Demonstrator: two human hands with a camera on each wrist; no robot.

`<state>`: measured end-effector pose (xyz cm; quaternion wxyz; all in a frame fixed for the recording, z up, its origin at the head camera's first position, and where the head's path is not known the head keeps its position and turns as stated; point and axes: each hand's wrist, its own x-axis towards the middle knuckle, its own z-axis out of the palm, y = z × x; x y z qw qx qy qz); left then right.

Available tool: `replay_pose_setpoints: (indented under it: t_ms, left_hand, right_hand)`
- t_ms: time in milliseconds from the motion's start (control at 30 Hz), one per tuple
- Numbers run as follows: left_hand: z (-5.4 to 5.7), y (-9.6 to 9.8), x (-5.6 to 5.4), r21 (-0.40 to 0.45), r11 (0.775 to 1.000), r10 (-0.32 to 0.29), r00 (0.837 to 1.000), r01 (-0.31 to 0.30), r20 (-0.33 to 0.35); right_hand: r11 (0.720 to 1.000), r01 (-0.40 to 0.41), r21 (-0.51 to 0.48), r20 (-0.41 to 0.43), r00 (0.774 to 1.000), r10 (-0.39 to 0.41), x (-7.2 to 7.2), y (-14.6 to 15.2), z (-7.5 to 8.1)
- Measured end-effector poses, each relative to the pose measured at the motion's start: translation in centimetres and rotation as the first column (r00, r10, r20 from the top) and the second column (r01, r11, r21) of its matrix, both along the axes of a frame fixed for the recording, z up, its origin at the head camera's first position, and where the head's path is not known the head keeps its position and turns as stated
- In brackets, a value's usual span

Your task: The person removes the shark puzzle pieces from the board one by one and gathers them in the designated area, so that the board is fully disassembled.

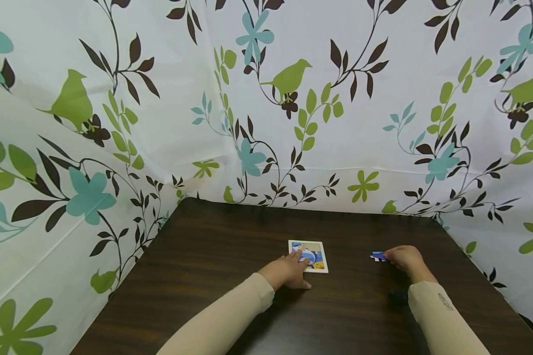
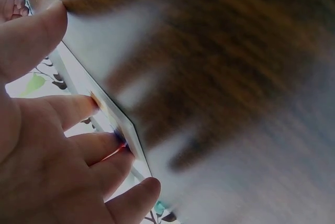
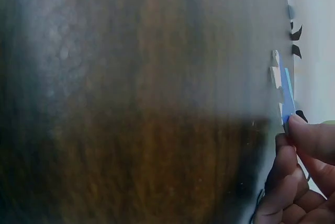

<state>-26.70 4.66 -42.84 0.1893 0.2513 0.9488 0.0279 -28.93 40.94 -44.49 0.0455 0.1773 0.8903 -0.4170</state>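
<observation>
A small square picture puzzle (image 1: 318, 265) with a white frame lies flat on the dark table. My left hand (image 1: 286, 271) rests on its left part with the fingers spread and fairly straight; in the left wrist view the fingertips (image 2: 89, 106) touch the puzzle's face near the white border (image 2: 137, 140). To the right, my right hand (image 1: 406, 259) pinches a blue puzzle piece (image 1: 377, 256) between thumb and finger. The right wrist view shows this piece (image 3: 286, 90) edge-on, its notched side facing left and its lower end between the fingertips.
The dark wood-grain table (image 1: 231, 231) reaches back to a white curtain (image 1: 160, 123) printed with birds, leaves and flowers, which also runs along the left side. A dark shadowed shape (image 1: 397, 296) lies beside the right sleeve.
</observation>
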Motion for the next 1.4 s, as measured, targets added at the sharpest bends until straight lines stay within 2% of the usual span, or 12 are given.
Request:
replay_pose_setpoints:
  t_ms: [333,667,1000,1400]
  left_hand:
    - [0.01,0.0,-0.07,0.004,1.0,0.0,1.0,0.0,-0.005]
    - [0.04,-0.03,-0.04,0.009,1.0,0.002,1.0,-0.002,-0.006]
    - [-0.3,0.02,-0.27,-0.003,1.0,0.001,1.0,-0.001,-0.007]
    - [-0.4,-0.06,-0.27,0.002,1.0,0.003,1.0,-0.003,-0.009]
  right_hand:
    - [0.992,0.019,0.125,-0.002,1.0,-0.019,0.21,0.07,0.11]
    - [0.99,0.009,0.143,0.006,1.0,-0.01,0.34,0.05,0.14]
    - [0.971,-0.022,0.237,-0.013,1.0,0.026,0.36,-0.43,0.32]
    - [0.957,-0.039,0.286,-0.004,0.999,0.041,0.28,-0.55,0.23]
